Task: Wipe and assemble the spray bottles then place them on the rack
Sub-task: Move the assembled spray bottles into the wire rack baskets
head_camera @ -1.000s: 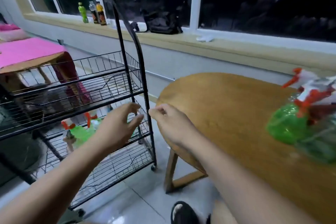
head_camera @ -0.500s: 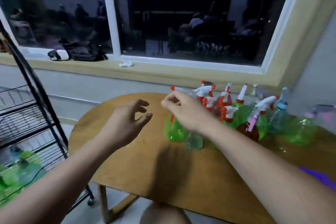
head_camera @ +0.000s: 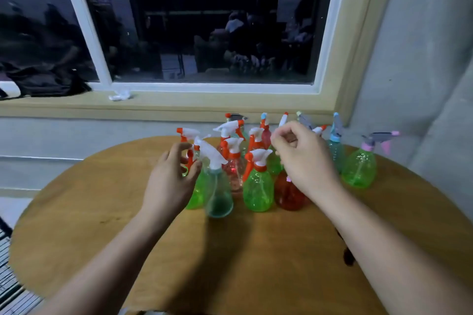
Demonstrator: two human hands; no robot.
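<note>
1. The round wooden table [head_camera: 102, 212] carried a tight cluster of spray bottles [head_camera: 238, 161], all upright and directly ahead of both hands.
2. Just right of the left hand [head_camera: 170, 181] stood a clear teal bottle [head_camera: 218, 192] with a white trigger. A green bottle [head_camera: 258, 189] with an orange collar stood between the two hands.
3. A red bottle [head_camera: 289, 194] sat partly behind the right hand [head_camera: 304, 161]. Well to that hand's right, a green bottle with a pink collar [head_camera: 358, 169] stood apart from the rest.
4. Beyond the hands ran a yellowish sill [head_camera: 179, 107] under a dark window [head_camera: 204, 25]. A black bag [head_camera: 46, 82] and a small white scrap [head_camera: 119, 95] lay on the sill, far to the left.
5. The left hand's thumb and fingers were curved, with an orange trigger [head_camera: 189, 161] in the gap between them; I could not tell whether they had closed on it.
6. The right hand hung over the bottle tops, its fingers curled in and their tips drawn to the thumb.
7. Half a second before, the wire rack had filled the left side; now only a sliver [head_camera: 10, 279] showed at the lower left edge.
8. The left hand had moved forward from over bare wood to the bottles, and the right had shifted from the left end of the cluster towards its middle.
</note>
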